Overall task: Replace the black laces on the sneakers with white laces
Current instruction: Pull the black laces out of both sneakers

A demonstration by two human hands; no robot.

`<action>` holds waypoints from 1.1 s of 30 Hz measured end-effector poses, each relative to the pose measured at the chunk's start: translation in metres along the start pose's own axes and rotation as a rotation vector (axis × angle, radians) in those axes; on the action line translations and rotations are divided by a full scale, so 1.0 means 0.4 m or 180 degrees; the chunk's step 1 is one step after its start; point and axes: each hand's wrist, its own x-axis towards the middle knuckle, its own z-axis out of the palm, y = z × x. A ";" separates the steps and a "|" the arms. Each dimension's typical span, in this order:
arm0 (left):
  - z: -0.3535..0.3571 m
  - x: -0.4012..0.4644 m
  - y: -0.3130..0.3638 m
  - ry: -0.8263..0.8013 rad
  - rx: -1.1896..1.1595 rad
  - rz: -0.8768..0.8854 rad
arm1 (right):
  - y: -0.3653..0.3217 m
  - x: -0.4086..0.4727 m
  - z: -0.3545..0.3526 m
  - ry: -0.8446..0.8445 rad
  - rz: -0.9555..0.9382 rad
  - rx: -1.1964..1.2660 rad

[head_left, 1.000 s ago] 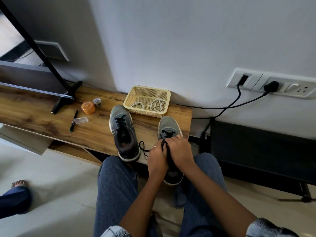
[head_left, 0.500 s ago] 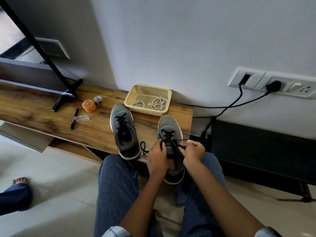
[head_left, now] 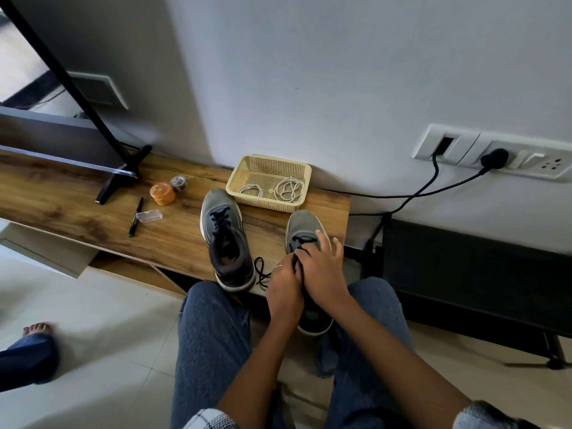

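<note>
The right hand's fingers (head_left: 322,243) lie spread and fairly straight over the right sneaker (head_left: 301,227), their tips on the black lace (head_left: 305,239) across its tongue; whether the thumb pinches the lace is hidden. The left hand (head_left: 283,284) sits just at 8 o'clock of the right hand (head_left: 322,274), its fingers curled in against the sneaker's collar, apparently gripping a strand of lace or the tongue, though which I cannot tell. A loose black lace end (head_left: 261,272) trails onto the table (head_left: 77,209) at 9 o'clock of the left hand, which suggests this sneaker is being unlaced, one hand steadying while the other works the eyelets.

The left sneaker (head_left: 226,239), at 10 o'clock of the hands, is fully laced in black and untouched. At 12 o'clock the basket (head_left: 244,171) against the wall keeps the white laces (head_left: 286,190) coiled within reach. Both sneakers point toes to the wall, heels toward the knees, probably for easy access.
</note>
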 end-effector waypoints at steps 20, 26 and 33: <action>-0.012 0.011 -0.010 0.0103 0.0446 -0.0040 | 0.027 0.002 -0.017 0.0391 0.2288 0.2542; -0.018 0.009 -0.009 0.0183 0.0378 -0.0013 | 0.030 0.016 -0.036 0.0886 0.4805 0.4737; -0.027 0.014 -0.017 0.0130 0.0490 0.0071 | 0.023 0.027 -0.077 0.0316 0.1670 0.1006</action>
